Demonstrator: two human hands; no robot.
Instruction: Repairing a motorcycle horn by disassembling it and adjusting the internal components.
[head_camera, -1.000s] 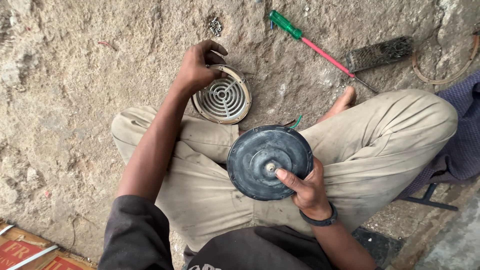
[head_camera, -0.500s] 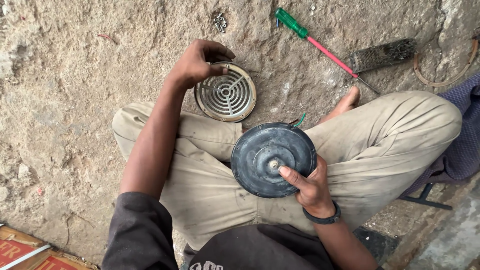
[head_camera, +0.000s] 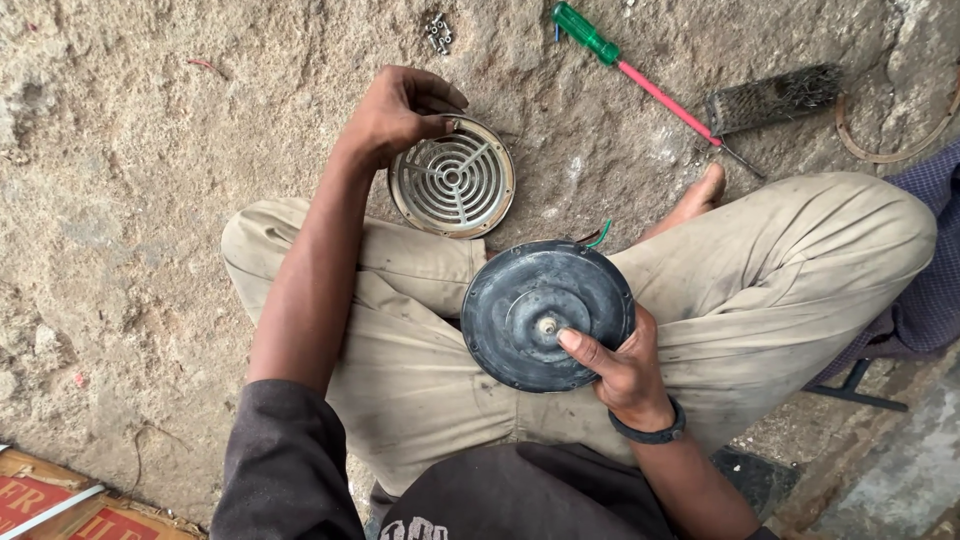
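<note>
Head view, looking down on a person seated cross-legged on rough concrete ground (head_camera: 150, 150). The right hand (head_camera: 625, 365) grasps a dark round disc-shaped housing (head_camera: 545, 315), fingers wrapped around its lower right rim and the thumb laid across its face, the tip just beside the small central stud (head_camera: 547, 325). The housing rests above the lap, over the beige trousers (head_camera: 420, 340), tilted slightly toward the camera; a thin green wire (head_camera: 600, 236) emerges from behind its upper edge. A dark wristband (head_camera: 650, 432) circles the right wrist. The left hand (head_camera: 400, 115) reaches forward to a round metal grille (head_camera: 452, 178) with concentric slots, which lies flat on the ground just ahead of the left knee. The fingers are curled and pinch the grille's upper rim; whether the rim is lifted off the ground cannot be told. Well apart from both hands, a screwdriver (head_camera: 640, 82) with a green handle and red shaft lies diagonally on the ground at upper right, its tip beside a wire brush (head_camera: 775, 97). A small cluster of nuts or bolts (head_camera: 438, 32) sits near the top edge, above the grille. A bare foot (head_camera: 695, 200) shows between the housing and the screwdriver. Red-printed cardboard (head_camera: 60, 500) lies at the lower left corner.
</note>
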